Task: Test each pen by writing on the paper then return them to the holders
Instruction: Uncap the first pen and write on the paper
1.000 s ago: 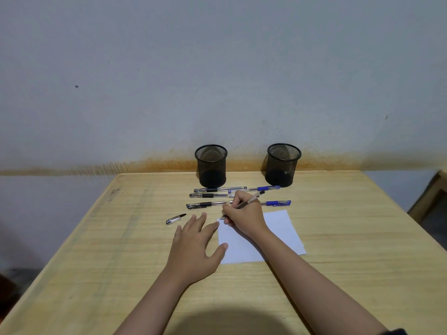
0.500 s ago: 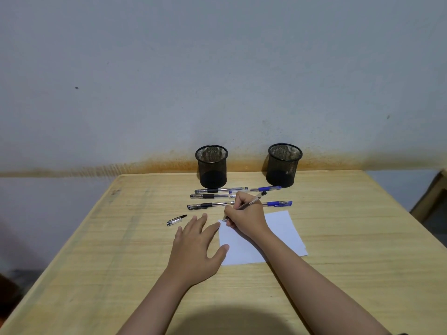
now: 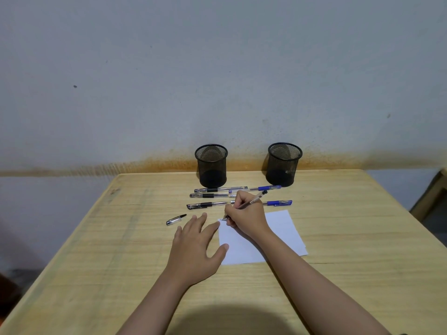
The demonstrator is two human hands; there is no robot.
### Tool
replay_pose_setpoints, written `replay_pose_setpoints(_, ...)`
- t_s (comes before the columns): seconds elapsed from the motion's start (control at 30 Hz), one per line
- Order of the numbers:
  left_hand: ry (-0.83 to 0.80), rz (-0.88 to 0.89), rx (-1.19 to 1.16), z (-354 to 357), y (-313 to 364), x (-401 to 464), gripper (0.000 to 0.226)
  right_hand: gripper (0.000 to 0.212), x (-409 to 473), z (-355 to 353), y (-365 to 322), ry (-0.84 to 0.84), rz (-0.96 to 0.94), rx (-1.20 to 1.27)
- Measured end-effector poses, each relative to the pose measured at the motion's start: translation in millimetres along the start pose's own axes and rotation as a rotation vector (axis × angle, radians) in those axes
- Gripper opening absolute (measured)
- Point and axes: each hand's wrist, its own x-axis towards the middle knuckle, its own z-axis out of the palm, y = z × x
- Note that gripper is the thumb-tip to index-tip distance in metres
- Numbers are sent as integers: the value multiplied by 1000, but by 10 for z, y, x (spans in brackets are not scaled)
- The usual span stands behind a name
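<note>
Head camera, looking down at a pale wooden table (image 3: 338,238) pushed against a grey wall. The landmark is a white sheet of paper (image 3: 278,235) lying flat near the middle of the table.

The right hand (image 3: 244,215) rests on the paper's far left corner, fingers closed around a pen (image 3: 254,200). The pen's tip touches the paper at that corner, beside a small scribble; its back end tilts up and away, toward the far right.

The left hand (image 3: 196,250) lies palm down on the table just left of the paper, fingers spread wide and holding nothing. Its thumb tip rests on the paper's left edge.

A loose pen cap (image 3: 176,219), silver with a black clip, lies on the table left of the paper, beyond the left hand's fingertips.

Beyond the paper's far edge, several capped pens lie roughly side by side across the table: black-gripped pens (image 3: 208,196) toward the left and blue-gripped pens (image 3: 278,203) toward the right, partly hidden behind the right hand.

Farther beyond the paper, by the wall, two black mesh holders stand upright and apart: the left holder (image 3: 212,165) and the right holder (image 3: 283,164). No pens show in either.
</note>
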Motion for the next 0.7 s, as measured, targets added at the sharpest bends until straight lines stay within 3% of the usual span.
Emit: replay_pose_setpoints(0.7, -2, -3, -19, -2, 7, 4, 76, 26, 3, 8, 17, 33, -9, -40)
